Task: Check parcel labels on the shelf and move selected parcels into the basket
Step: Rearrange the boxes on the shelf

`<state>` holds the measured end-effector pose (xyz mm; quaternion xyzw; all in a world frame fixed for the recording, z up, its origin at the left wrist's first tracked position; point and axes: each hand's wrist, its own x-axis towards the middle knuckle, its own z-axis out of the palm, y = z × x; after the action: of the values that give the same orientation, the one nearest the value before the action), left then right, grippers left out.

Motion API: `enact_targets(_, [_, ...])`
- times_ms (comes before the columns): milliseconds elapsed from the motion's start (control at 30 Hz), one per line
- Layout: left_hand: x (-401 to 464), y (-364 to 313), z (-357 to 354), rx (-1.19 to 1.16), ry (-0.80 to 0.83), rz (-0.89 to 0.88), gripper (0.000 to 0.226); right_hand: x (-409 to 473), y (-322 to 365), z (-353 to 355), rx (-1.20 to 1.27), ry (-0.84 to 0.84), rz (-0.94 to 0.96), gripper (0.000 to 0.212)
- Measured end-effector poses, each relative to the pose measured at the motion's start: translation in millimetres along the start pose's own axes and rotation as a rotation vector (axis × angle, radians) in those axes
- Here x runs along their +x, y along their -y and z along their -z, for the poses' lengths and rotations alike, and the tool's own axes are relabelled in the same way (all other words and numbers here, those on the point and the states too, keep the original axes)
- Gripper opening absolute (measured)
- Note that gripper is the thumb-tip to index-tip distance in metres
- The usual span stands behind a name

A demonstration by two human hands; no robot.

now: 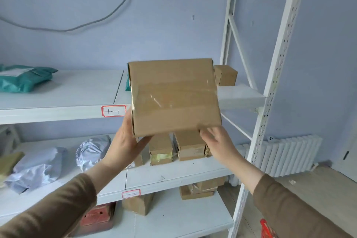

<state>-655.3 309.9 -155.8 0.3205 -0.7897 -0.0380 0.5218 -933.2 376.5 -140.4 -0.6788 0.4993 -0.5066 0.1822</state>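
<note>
A flat brown cardboard parcel (174, 96) with clear tape across it is held up in front of the white shelf (58, 110). My left hand (127, 141) grips its lower left corner from below. My right hand (218, 141) holds its lower right edge, fingers curled under it. No label shows on the face turned toward me. A corner of the red basket (267, 228) shows on the floor at the bottom right.
The top shelf carries a teal bag (23, 79) and a small box (226, 74). On the middle shelf lie grey-white bags (38, 168) and small boxes (190, 147). More boxes (201, 189) sit on the bottom shelf. A white radiator (289, 156) stands at the right wall.
</note>
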Motion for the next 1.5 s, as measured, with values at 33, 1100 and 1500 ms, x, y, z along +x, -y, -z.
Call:
enact_targets(33, [-0.6,2.3,-1.5,-0.014,-0.034,-0.068,0.071,0.4,7.0,3.0,0.101,0.017,-0.051,0.033])
enact_targets(1100, [22.9,-36.2,-38.2,-1.062,0.348,0.694,0.1,26.0,-12.8,21.7,0.695,-0.022,-0.1,0.066])
enact_targets(1500, [86.5,-67.3,-59.9,-1.059,-0.001,0.767,0.053,37.4,-11.9,40.1,0.691,0.02,-0.275,0.077])
